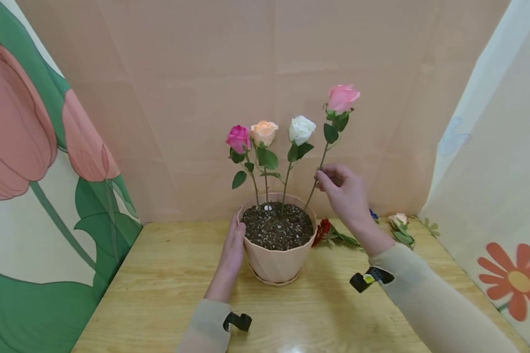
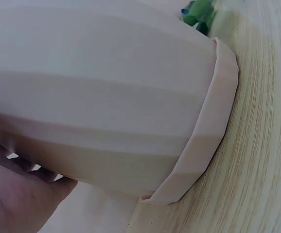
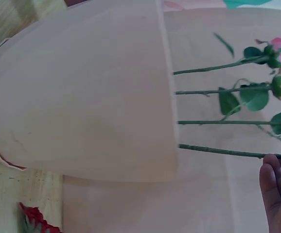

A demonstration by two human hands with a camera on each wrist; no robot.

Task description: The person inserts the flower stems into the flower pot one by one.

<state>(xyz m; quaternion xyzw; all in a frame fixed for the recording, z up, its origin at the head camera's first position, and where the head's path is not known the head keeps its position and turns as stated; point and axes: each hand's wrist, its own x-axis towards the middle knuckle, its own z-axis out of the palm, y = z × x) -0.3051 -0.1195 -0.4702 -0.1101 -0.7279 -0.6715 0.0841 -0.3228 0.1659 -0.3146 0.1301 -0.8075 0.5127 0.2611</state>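
Note:
A pale pink faceted flowerpot [image 1: 274,264] filled with dark soil [image 1: 278,228] stands on its saucer on the table. Three artificial roses rise from the soil: a magenta rose [image 1: 238,139], a peach rose [image 1: 264,133] and a white rose [image 1: 302,130]. Farther right, my right hand [image 1: 345,192] pinches the stem of a light pink rose [image 1: 342,99], which leans outward. Its stem runs down behind the pot's right rim; the lower end is hidden. Against the pot's left side rests my left hand [image 1: 233,247], fingers extended along the wall [image 2: 96,97].
To the pot's right lie a red flower [image 1: 322,231], a blue flower [image 1: 373,214] partly behind the right forearm, and a pale pink flower [image 1: 399,219]. A beige backdrop stands behind the wooden table [image 1: 159,284], with floral panels at both sides.

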